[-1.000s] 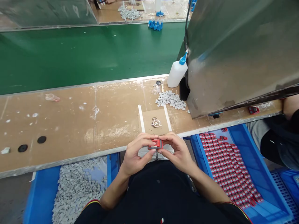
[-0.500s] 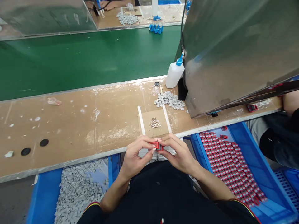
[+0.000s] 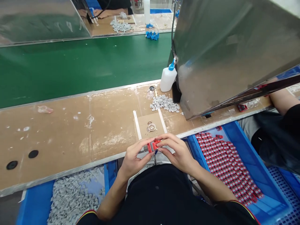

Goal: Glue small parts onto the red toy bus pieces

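A small red and grey part (image 3: 153, 146) is held between my two hands, just in front of the table edge. My left hand (image 3: 134, 157) pinches its left side with thumb and fingers. From the right, my right hand (image 3: 178, 153) grips the other side with thumb and fingertips. Just beyond the hands, a small round cup (image 3: 152, 127) rests on a cardboard piece (image 3: 143, 122) between two white strips. Behind it lies a pile of small grey pieces (image 3: 164, 103), with a white bottle with a blue tip (image 3: 168, 79) standing beside it.
A blue bin (image 3: 264, 175) at the right holds rows of red parts. Another blue bin (image 3: 35, 200) at the lower left holds grey pieces. A large metal panel (image 3: 225, 59) rises at the right. Beyond the table runs a green belt (image 3: 82, 68). Other people's arms show at right and top.
The red part has turned in my fingers, with its grey face now towards the left. The view has shifted, so the table and bins appear further left.
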Available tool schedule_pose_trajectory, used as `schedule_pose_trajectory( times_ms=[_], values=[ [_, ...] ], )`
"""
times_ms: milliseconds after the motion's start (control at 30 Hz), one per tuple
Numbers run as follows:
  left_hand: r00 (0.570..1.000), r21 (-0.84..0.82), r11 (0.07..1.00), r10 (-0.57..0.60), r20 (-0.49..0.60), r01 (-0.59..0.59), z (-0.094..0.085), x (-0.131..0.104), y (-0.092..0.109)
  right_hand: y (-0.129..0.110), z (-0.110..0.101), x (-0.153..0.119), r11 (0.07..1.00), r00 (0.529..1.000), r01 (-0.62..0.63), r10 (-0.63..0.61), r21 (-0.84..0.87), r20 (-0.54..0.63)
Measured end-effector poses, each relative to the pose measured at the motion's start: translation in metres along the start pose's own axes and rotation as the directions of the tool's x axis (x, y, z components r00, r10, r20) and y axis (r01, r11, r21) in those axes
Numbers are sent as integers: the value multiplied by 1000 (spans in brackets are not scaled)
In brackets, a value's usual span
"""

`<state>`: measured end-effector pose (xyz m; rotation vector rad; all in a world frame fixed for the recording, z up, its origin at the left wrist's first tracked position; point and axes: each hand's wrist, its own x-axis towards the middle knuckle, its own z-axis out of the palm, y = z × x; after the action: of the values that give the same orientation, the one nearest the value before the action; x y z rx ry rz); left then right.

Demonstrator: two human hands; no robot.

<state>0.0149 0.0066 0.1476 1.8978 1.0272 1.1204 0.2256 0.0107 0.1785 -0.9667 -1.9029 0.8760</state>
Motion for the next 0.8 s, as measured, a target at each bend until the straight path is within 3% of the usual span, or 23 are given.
schedule_pose_trajectory(
  times_ms=[167, 367, 467, 533, 600, 733, 800],
  values=[
    [996, 99, 995, 20, 87, -29, 1, 6, 6, 0, -9, 1, 975, 995, 68, -52, -209, 83],
    [983, 111, 992, 41, 177, -62, 16, 14, 4, 11, 1, -25, 991, 997, -56, 49, -119, -55],
    [968, 74, 997, -36, 249, 18, 27, 17, -6, 35, -24, -45, 977, 976, -205, 199, -61, -92],
    [949, 48, 993, -120, 293, 111, 28, 15, -17, 61, -61, -60, 890, 896, -422, 379, -175, -231],
    [921, 65, 979, -203, 334, 192, 21, 10, -33, 92, -113, -75, 664, 709, -684, 507, -303, -490],
    [872, 121, 930, -368, 324, 347, 0, -2, -60, 151, -220, -86, 409, 469, -864, 436, -295, -768],
    [866, 111, 916, -402, 298, 387, -3, -5, -64, 171, -257, -81, 341, 424, -890, 382, -302, -821]
  ],
)
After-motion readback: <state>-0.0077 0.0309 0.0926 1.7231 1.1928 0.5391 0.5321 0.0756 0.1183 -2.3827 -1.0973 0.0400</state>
